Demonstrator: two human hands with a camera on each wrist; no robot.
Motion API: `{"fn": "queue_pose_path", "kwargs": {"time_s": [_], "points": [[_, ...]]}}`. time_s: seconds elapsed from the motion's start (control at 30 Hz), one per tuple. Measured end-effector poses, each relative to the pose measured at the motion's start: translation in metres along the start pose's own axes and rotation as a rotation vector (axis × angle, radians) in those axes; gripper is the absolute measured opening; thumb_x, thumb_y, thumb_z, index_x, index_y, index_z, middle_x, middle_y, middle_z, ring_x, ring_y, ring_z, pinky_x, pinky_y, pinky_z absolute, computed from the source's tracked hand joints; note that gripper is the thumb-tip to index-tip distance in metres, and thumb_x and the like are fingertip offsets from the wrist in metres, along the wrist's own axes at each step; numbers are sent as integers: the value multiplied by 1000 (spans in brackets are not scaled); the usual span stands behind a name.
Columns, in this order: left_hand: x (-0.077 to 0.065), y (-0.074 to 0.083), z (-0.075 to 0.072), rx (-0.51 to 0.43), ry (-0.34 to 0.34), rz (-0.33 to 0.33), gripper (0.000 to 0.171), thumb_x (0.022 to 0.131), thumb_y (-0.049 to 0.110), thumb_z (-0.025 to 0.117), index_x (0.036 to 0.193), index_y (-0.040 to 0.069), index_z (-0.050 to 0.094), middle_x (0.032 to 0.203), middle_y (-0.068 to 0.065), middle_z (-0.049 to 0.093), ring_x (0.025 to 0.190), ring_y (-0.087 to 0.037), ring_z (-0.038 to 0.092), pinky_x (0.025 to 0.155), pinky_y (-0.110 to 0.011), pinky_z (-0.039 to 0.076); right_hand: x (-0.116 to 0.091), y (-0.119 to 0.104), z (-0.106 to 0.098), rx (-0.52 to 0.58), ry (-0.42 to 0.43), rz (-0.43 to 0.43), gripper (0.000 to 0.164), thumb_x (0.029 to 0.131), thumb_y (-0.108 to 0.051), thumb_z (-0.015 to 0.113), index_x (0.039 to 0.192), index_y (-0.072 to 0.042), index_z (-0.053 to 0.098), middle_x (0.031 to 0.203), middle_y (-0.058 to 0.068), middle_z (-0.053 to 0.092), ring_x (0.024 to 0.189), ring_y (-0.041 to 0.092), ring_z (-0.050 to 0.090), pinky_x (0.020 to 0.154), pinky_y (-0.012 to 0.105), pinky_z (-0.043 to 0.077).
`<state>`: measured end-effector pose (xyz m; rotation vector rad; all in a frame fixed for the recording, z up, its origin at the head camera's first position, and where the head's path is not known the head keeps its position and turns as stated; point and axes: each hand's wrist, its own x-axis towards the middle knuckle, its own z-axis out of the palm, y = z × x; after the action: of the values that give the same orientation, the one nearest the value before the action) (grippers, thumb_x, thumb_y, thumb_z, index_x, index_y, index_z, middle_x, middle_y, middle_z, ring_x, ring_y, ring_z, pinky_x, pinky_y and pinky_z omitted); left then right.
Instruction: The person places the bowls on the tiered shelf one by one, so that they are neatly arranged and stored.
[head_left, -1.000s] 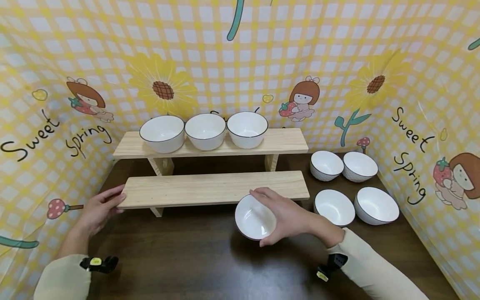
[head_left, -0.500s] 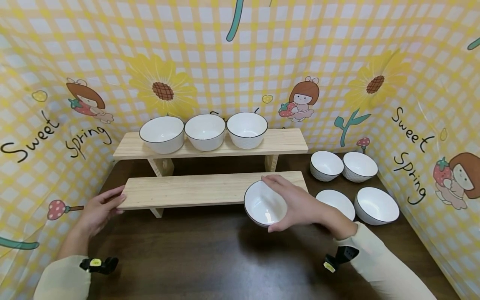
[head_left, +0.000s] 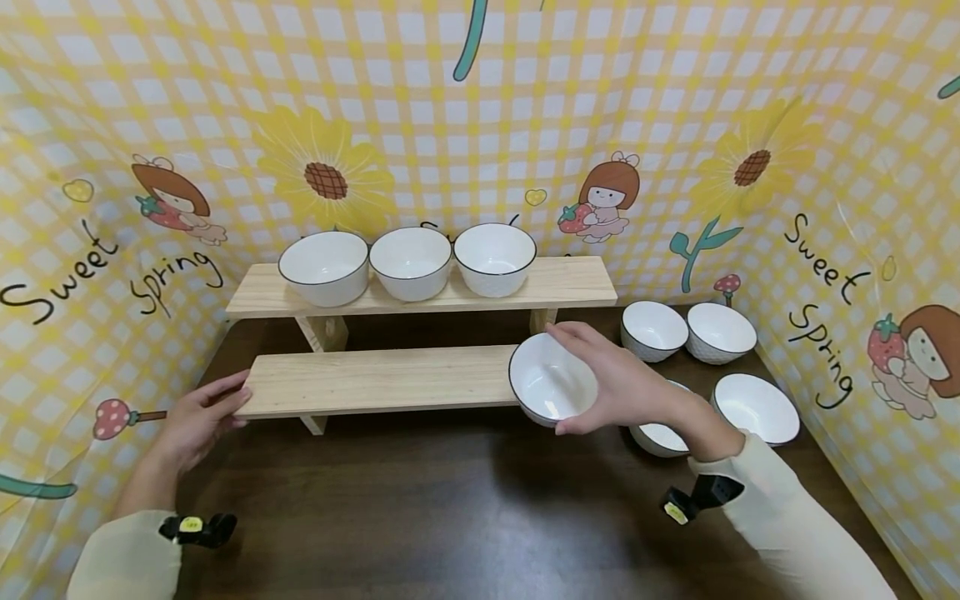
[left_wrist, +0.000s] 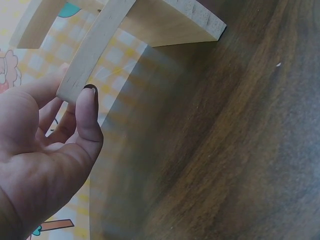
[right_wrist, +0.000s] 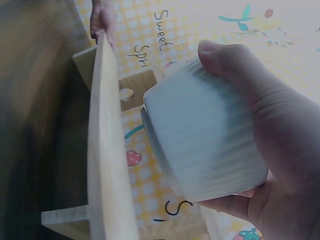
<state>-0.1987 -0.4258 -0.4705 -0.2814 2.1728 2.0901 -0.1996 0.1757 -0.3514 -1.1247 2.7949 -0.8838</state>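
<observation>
My right hand (head_left: 618,379) grips a white bowl (head_left: 553,379) with a dark rim, thumb and fingers spread round its sides. The bowl is over the right end of the lower wooden shelf (head_left: 390,379) and hides that part of it. In the right wrist view the ribbed outside of the bowl (right_wrist: 205,135) shows beside the board; whether they touch I cannot tell. My left hand (head_left: 198,421) pinches the left end of the lower shelf; the left wrist view shows the thumb on one face of the board (left_wrist: 92,55) and fingers on the other.
On the upper shelf (head_left: 573,282) three white bowls (head_left: 411,265) stand in a row at the left and middle. Several more bowls (head_left: 652,331) stand on the dark table (head_left: 390,517) at the right, one partly behind my right forearm. A checked yellow cloth (head_left: 450,125) surrounds the table.
My right hand has carried the bowl right and away from me, from the front of the lower shelf to over its right end. My left hand has stayed put.
</observation>
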Motion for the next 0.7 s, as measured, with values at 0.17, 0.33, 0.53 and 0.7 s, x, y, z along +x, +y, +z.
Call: {"fn": "queue_pose_path", "kwargs": {"time_s": [0.17, 0.33, 0.53, 0.7], "points": [[0, -1, -1, -3, -2, 3, 50, 98, 20, 70, 147, 20, 57, 112, 19, 56, 87, -4, 66, 72, -23, 59, 1, 2, -10, 1, 6, 12, 120, 65, -44, 96, 158, -3, 33, 154, 13, 37, 131, 29, 48, 103, 50, 47], [1, -2, -2, -17, -1, 2, 46, 98, 19, 70, 143, 23, 62, 110, 20, 58, 86, -5, 67, 71, -23, 59, 4, 3, -19, 1, 7, 28, 119, 65, -44, 96, 158, -3, 33, 156, 13, 35, 135, 30, 45, 105, 52, 45], [1, -1, -2, -30, 1, -1, 43, 97, 19, 71, 139, 25, 65, 110, 19, 58, 86, -5, 67, 70, -23, 59, 9, 5, -29, 5, 19, 53, 118, 66, -42, 96, 158, -2, 33, 157, 14, 35, 136, 32, 44, 106, 54, 43], [1, -1, -2, -17, -4, -3, 46, 98, 20, 71, 143, 24, 62, 112, 18, 55, 87, -5, 66, 71, -23, 59, 14, 9, -38, 21, 35, 98, 115, 69, -39, 95, 158, -1, 32, 157, 18, 34, 137, 36, 42, 106, 57, 42]]}}
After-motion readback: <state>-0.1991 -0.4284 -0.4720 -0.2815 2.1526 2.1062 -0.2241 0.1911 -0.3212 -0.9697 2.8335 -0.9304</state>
